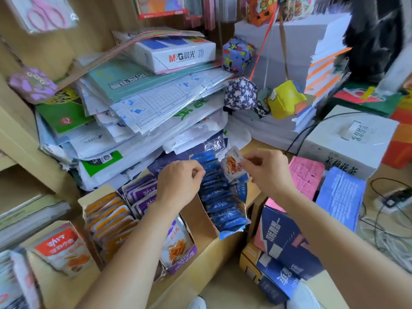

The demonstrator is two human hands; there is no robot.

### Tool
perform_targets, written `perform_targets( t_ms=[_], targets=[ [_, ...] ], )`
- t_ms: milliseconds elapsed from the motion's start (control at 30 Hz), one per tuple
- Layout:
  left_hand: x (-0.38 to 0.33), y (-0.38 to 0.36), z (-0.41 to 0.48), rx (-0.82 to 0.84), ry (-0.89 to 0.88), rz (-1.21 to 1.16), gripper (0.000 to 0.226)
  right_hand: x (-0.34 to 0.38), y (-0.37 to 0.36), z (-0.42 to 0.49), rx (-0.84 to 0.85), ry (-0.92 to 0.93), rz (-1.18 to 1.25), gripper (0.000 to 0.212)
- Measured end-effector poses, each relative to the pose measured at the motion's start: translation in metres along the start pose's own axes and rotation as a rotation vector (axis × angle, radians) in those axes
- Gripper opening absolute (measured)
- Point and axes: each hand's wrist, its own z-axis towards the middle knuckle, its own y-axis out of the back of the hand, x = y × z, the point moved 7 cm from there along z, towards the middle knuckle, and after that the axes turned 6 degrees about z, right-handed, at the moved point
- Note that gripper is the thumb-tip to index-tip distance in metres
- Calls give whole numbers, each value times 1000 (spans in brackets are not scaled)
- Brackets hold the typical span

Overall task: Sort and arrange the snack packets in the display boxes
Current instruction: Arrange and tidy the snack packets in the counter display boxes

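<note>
The right hand [265,168] pinches a small snack packet [234,166] by its upper corner between thumb and fingertips. The packet is white with an orange picture, and it is held tilted just above the far end of a row of blue packets [220,204]. These stand on edge, tightly filed, in a blue display box [231,233] whose near end is torn. The left hand [178,181] sits at the left side of the same row, fingers curled in against the packets' top edges. Whether it actually grips one I cannot tell, as the knuckles hide the fingertips. Left of the blue row stand purple packets [142,195] in their own box. Further left again, orange packets [109,219] are filed in a cardboard box. All the boxes rest close together on a pale wooden surface [254,144]. Behind them rises a sloping stack of folders [138,103] and plastic-wrapped sheets, topped by a white paper ream [176,52]. To the right, well apart from the hands, sits a white carton [347,139] with a pink box [305,172] just in front of it.
</note>
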Motion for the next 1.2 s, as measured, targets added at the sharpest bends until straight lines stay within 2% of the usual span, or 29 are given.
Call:
perform_targets(
  t_ms=[100, 267, 367, 467, 500, 567, 667, 800, 933, 1033, 1100, 1200],
  targets=[
    [-6, -1, -2, 14, -36, -206, 10, -1, 7, 4, -33, -65, 146, 13],
    [-30, -8, -10, 83, -142, -332, 60, 8, 15, 6, -58, -93, 299, 17],
    [-29, -4, -5, 37, -36, -453, 63, 9, 31, 11, -51, -80, 368, 16],
    [-21, -8, -2, 99, 167, -776, 67, 4, 44, 11, -50, -106, 558, 15],
    [-22, -11, -1, 139, 213, -904, 65, 2, 45, 10, -41, -128, 613, 14],
    [-28, -11, -2, 168, 231, -1058, 42, -4, 40, 8, -16, -162, 678, 14],
    [-25, -2, -1, 44, 277, -1106, 14, -11, 33, 7, 17, -202, 713, 10],
    [-6, 15, 2, -149, 374, -1195, 4, -9, 24, 1, 111, -192, 558, 10],
    [14, 48, 1, -374, 304, -1089, 16, -11, 7, -3, 164, -88, 116, 24],
    [22, 55, -2, -371, 252, -1009, 16, -16, -15, -9, 283, -64, -135, 29],
    [23, 56, -4, -338, 215, -932, 16, -18, -25, -12, 336, -68, -201, 18],
    [22, 58, -5, -307, 156, -822, 20, -14, -24, -9, 255, -55, -220, 7]
  ],
)
